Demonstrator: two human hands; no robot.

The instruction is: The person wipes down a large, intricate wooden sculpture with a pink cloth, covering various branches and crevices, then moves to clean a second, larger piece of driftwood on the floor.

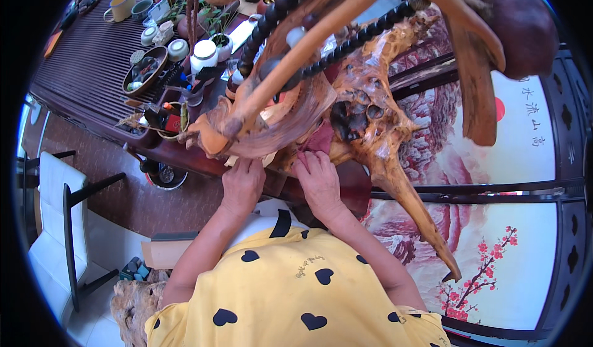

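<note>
A large carved root-wood piece with curving branches stands in front of me. My right hand is closed on a dusty-red cloth, which lies against the wood. Beside it, my left hand has its fingers curled in at the lower rim of the carving. A pale yellowish edge shows at those fingertips, but what they grip is hidden. Strings of black beads hang over the upper branches. To the right, a glossy knotted root stretches a long leg down toward the lower right.
A slatted dark tea table at the left holds cups, a wooden bowl, a white jar and a small basket. A white chair stands at far left. Painted panels line the right. A branch hangs overhead.
</note>
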